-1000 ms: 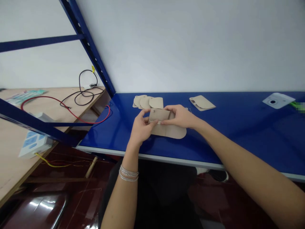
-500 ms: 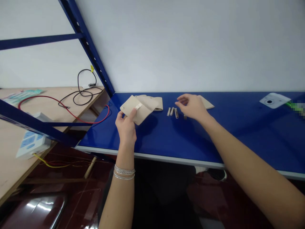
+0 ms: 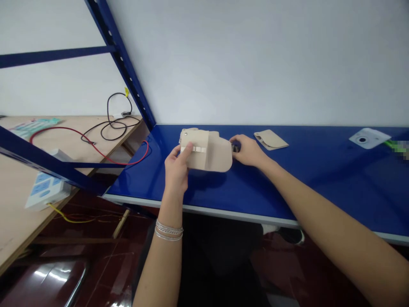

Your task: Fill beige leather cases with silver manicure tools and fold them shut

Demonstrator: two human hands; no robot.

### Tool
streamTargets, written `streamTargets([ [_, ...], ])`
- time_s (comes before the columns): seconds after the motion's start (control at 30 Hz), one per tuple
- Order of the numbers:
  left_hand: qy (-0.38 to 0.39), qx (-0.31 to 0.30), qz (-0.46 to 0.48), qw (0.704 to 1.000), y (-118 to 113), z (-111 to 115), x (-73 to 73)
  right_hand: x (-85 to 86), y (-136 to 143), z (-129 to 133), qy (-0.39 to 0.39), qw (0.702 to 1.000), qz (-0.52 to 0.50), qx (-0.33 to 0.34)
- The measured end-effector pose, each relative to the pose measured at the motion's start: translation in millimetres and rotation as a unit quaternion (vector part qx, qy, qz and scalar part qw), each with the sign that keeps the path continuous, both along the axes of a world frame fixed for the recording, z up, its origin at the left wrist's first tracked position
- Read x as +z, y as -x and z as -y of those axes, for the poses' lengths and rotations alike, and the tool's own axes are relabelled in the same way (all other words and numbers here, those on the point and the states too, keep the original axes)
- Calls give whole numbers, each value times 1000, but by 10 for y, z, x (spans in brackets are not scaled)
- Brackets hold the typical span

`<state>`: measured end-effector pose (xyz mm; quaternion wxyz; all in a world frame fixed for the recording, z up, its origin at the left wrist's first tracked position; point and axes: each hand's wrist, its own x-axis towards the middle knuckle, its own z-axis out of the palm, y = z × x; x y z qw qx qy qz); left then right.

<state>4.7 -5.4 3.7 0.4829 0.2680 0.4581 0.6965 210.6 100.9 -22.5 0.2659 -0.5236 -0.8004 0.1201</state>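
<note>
My left hand [image 3: 177, 170] is closed on an open beige case [image 3: 220, 153], its thumb pressing beside a pale elastic strip. The case has a metal snap at its upper left corner, and its rounded flap extends to the right. Close to the flap's right edge, my right hand [image 3: 247, 150] is closed around small metal nail clippers [image 3: 235, 148], mostly covered by the fingers. Whether they are lifted off the table I cannot tell. Another beige case [image 3: 271, 140] lies to the right, behind that hand. More beige material shows just behind the held case.
The blue table [image 3: 319, 179] meets a white wall at the back. A white object with a dark round centre [image 3: 362, 139] lies at the right. To the left stand a blue metal frame [image 3: 128, 72], a wooden table with cables [image 3: 111, 128] and a power strip [image 3: 47, 189].
My left hand has turned the case level, with its flap spread rightward. My right hand has moved left and down onto the small metal clippers, uncovering the other beige case.
</note>
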Motion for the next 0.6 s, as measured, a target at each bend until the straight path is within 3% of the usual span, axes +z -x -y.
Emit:
streamTargets([
  [0.13, 31, -82, -15, 996, -11, 32, -13, 28, -51, -31, -8, 984, -175, -32],
  [0.23, 33, -156, -24, 987, -21, 65, -11, 107, -93, -38, -50, 950, -300, -72],
  [0.3, 30, -174, -24, 984, -24, 73, -12, 174, -99, -13, -29, 921, -384, -65],
  [0.47, 16, -116, 18, 993, -13, 24, -34, 284, -4, 160, 188, 836, -514, 40],
  [0.53, 25, -87, 32, 995, -6, -3, -50, 296, 63, 245, 234, 824, -512, 66],
  [0.6, 38, -64, 21, 997, 0, -18, -70, 300, 127, 319, 241, 833, -491, 86],
])
